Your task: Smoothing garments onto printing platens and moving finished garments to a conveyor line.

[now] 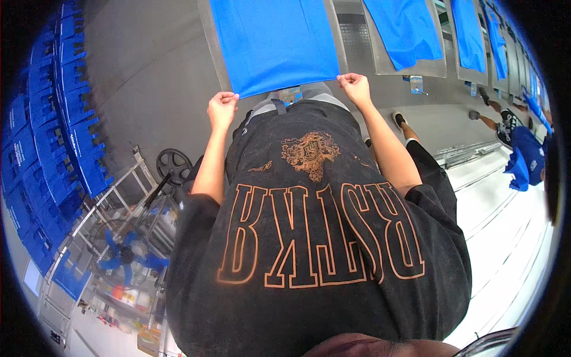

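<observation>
A blue fabric piece [275,41] lies spread over a grey rectangular board [214,41] at the top of the view, in front of my body. My left hand [222,110] pinches its near left corner between finger and thumb. My right hand [355,89] grips the near right corner the same way. The near edge runs between my hands, just above my dark shirt and grey legwear.
More boards with blue fabric [404,33] line the upper right. Stacked blue cut pieces [71,119] hang at the left, above a metal frame, a handwheel [172,166] and a fan [125,256]. At right, other people's legs [401,122] and a blue-clad person [526,154] appear.
</observation>
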`<state>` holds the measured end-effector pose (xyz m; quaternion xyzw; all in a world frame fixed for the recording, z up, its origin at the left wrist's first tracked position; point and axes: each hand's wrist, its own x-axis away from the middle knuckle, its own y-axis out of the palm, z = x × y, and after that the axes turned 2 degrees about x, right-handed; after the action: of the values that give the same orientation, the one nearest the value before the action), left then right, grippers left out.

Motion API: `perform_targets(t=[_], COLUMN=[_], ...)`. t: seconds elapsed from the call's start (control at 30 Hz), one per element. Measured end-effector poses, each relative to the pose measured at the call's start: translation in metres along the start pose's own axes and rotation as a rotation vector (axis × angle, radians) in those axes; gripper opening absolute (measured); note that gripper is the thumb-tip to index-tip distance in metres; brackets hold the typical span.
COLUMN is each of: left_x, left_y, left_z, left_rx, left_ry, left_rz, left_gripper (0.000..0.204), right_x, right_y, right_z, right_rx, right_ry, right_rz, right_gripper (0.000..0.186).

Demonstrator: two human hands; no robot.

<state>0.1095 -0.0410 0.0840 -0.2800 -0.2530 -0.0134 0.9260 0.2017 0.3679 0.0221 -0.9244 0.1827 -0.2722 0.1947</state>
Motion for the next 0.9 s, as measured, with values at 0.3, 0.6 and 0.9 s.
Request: perform_targets(t=[0.3, 0.6, 0.9], left_x=[-0.019, 0.013, 0.013], left_y=[-0.006, 0.003, 0.076], left_z=[-0.024, 0.013, 0.019], left_rx=[0.179, -0.343, -0.924], left_ry=[-0.033, 0.194, 0.983], left_rz=[-0.120, -0.006, 0.074], left_gripper=[0.024, 0.027, 0.063], right_x=[-0.007, 0.030, 0.042], right_y=[-0.005, -0.008, 0.068], right_z=[0.007, -0.036, -0.066], right_rx=[-0.096, 0.469, 0.994], right_ry=[0.000, -0.179, -0.792], right_rz=[-0.069, 0.205, -0.039], right_gripper=[0.023, 0.021, 0.074])
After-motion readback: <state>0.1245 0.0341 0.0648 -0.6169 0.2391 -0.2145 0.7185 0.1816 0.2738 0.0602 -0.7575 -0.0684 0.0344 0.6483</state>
